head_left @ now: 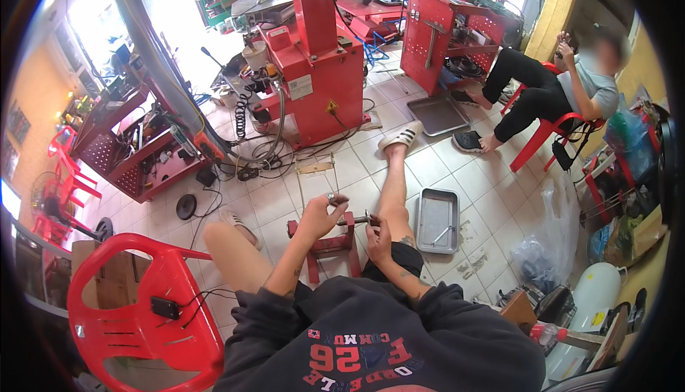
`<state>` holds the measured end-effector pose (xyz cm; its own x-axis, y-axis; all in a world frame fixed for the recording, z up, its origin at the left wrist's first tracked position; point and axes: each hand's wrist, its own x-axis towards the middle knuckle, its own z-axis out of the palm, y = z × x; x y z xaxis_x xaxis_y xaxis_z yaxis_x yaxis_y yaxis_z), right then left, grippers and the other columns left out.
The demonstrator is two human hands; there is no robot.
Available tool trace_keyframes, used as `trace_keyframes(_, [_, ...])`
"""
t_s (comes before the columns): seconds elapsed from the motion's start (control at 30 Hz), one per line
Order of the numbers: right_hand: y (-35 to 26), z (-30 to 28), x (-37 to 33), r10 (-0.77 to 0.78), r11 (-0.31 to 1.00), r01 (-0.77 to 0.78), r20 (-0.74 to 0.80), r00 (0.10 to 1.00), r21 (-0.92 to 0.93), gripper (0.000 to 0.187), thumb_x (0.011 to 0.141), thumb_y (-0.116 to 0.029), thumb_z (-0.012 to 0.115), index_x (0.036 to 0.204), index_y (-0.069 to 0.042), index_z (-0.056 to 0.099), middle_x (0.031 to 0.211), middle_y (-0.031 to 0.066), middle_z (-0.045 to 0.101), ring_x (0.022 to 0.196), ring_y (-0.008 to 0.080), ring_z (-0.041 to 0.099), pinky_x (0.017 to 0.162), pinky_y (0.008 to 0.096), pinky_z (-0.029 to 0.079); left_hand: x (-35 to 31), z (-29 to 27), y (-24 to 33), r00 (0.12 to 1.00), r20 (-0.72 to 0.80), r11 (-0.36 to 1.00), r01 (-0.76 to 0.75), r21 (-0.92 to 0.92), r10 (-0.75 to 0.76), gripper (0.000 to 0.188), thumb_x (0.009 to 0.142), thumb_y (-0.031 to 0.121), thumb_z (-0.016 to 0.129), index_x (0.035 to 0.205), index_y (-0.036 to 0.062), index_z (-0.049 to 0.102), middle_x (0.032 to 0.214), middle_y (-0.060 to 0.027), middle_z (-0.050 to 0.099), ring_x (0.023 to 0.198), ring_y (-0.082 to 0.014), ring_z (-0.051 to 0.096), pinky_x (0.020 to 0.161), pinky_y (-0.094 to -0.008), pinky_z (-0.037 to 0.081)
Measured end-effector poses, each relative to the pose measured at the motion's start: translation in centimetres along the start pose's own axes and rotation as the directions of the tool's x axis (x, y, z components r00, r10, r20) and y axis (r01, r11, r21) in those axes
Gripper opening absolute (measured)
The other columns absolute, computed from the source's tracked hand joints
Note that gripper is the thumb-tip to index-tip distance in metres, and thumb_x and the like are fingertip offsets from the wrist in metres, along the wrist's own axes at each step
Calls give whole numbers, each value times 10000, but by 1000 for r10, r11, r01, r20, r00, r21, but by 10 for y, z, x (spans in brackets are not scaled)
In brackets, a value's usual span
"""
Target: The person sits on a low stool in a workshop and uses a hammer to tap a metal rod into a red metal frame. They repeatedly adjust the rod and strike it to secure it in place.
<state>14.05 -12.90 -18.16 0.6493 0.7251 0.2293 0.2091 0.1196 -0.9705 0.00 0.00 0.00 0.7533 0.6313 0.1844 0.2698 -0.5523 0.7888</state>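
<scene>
Between my knees stands a low red metal stand (334, 245) with a dark metal shaft (351, 221) lying across its top. My right hand (379, 241) is closed at the shaft's right end, thumb and fingers pinched around it beside a small ring-shaped metal piece (367, 216). Just above the stand's left side, my left hand (322, 215) is raised with its fingers curled toward the thumb. A small shiny metal bit shows at those fingers; whether it is held or worn is unclear.
A grey metal tray (437, 221) with a tool inside lies right of my leg; another tray (437, 115) sits farther off. Ahead is a red machine (316, 78) with cables around its base. A red chair (187, 299) stands at left. Someone sits at right (596, 82).
</scene>
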Motion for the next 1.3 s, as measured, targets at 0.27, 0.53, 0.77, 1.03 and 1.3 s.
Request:
trace_keyframes(0.27, [-57,-5,7,126,959,-91,115,985,-269,535,922,-224,647,1386,-31,466,1221,179,576,985,285,639,820,371,540,-76,-143,291,595,-292,598,-797,-90,749,329,824,-60,653,1108,85,736,930,-95,651,713,-204,637,706,-342,542])
trace_keyframes(0.53, [-73,14,74,340,625,394,690,639,-674,428,877,-302,692,1196,-29,608,1062,224,687,997,397,657,859,470,523,-116,-173,326,257,-106,278,-906,318,961,250,822,67,720,1072,80,724,996,-100,695,812,-226,670,779,-356,540])
trace_keyframes(0.77, [-52,8,87,547,405,415,580,604,-815,359,912,-267,673,1150,-16,574,1055,235,681,1017,366,670,826,485,538,-32,-120,155,952,-47,952,-305,-44,303,413,864,138,706,1270,121,632,1113,-166,670,999,-321,639,829,-429,529])
trace_keyframes(1.03, [-76,-10,85,516,276,511,574,636,-814,303,965,-413,580,1065,-130,620,959,147,711,941,353,689,746,494,543,-26,-15,-103,792,497,733,-95,674,-355,434,840,428,720,1177,160,667,1112,-138,703,1052,-346,665,852,-451,545])
trace_keyframes(1.3, [-72,32,138,377,294,363,456,806,-884,240,971,-316,566,1103,-115,562,945,152,694,884,363,689,715,489,541,9,-22,-134,944,198,830,118,545,-264,263,821,338,752,974,125,729,920,-127,736,885,-328,708,735,-463,552])
